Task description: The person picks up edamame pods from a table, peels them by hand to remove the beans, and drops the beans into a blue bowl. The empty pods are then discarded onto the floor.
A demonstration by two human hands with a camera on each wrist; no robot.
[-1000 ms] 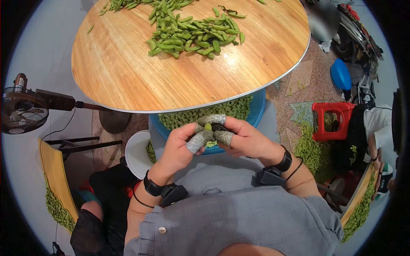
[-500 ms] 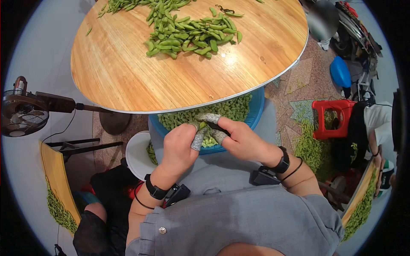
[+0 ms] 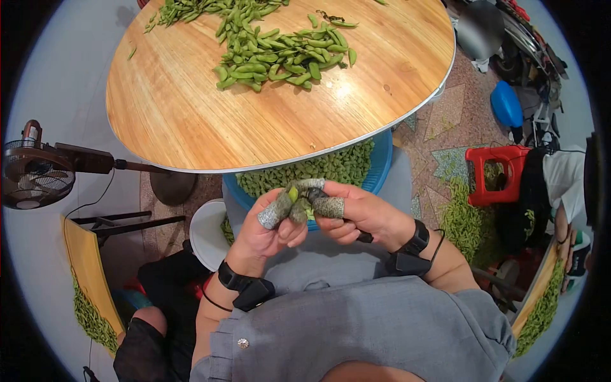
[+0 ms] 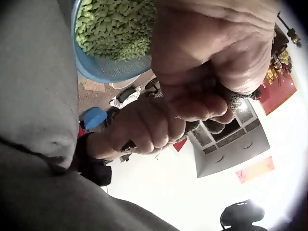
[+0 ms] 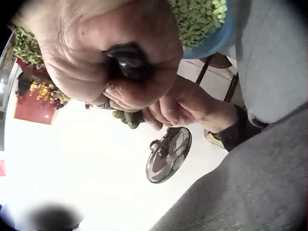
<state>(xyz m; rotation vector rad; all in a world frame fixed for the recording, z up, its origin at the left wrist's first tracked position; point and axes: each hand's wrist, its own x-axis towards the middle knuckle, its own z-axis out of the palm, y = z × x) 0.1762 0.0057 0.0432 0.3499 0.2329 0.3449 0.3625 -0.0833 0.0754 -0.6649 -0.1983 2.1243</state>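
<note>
My left hand (image 3: 259,228) pinches a green soybean pod (image 3: 293,193) between thumb and fingers. Opposite it, fingertips almost meeting, my right hand (image 3: 372,215) grips a black-handled tool (image 5: 129,61). The handle's end (image 3: 365,237) pokes out below the right fingers, while its working end is hidden at the pod. Grey speckled wraps (image 3: 273,214) cover the thumbs and some fingertips. Beneath both hands is a blue basin (image 3: 380,180) holding many shelled green beans (image 3: 331,167).
A wooden table (image 3: 191,114) with a pile of pods (image 3: 273,60) lies ahead. Left of the basin are a white bucket (image 3: 209,235) and a fan (image 3: 38,172). A red stool (image 3: 477,177) and pods on the floor (image 3: 461,219) are at right, near another person.
Half a second ago the hands were lower over the basin with knuckles up; now they are turned, with left fingers curled under. The pod stays between them, and the black handle shows more.
</note>
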